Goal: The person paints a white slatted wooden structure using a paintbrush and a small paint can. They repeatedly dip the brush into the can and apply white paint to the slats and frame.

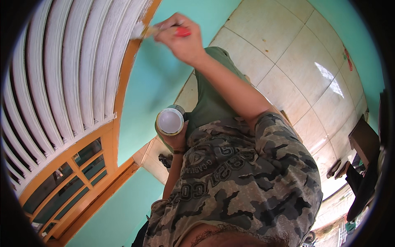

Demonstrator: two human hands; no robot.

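Note:
My right hand (183,43) is raised at the top middle, fingers closed around a paintbrush (183,31) with a red handle. The brush's white-loaded bristles are at the edge of a white slatted panel (88,61), beside its orange wooden frame (125,70); the brush tip is blurred, so I cannot tell whether it touches. Lower down, in front of my body, my left hand (177,140) grips an open paint can (171,121) holding whitish paint. Only part of that hand shows, its fingers partly behind the can.
Turquoise wall (142,82) borders the orange frame. Below the slats is an orange window (88,160) with small panes. Pale floor tiles (288,53) stretch to the right, with a pair of shoes (339,169) and dark furniture (365,140) at the far right.

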